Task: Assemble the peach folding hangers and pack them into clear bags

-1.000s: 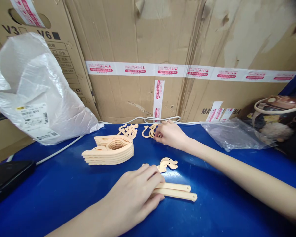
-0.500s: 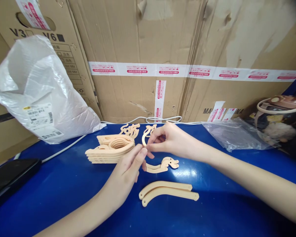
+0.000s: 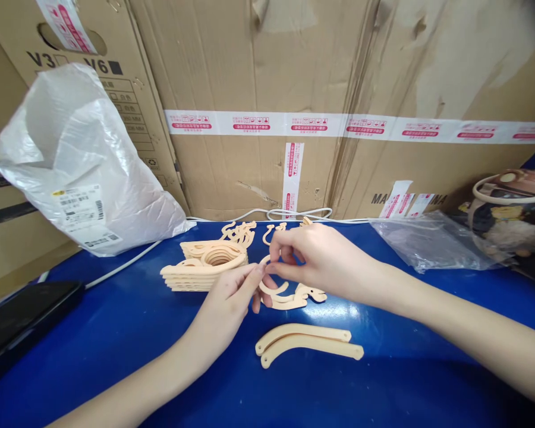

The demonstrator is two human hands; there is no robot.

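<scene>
Beige and smooth, a curved hook (image 3: 275, 292) sits in a fingertip pinch of the left hand (image 3: 232, 292) and right hand (image 3: 314, 255), over a glossy blue table (image 3: 205, 377); two bowed strips (image 3: 321, 345) lie nearer, while the left hand partly blocks a layered stack (image 3: 196, 276) near a crinkled white bag (image 3: 82, 139)

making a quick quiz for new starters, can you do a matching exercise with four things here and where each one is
Things:
1. curved hook
2. two wooden strips
3. white bag
4. clear bag

Places:
A. at the left, in front of a printed cardboard box
B. flat at the right, towards the back of the blue table
C. between the fingertips of the left hand and right hand
D. side by side on the table, at the front

Pairs: 1-C, 2-D, 3-A, 4-B
</scene>
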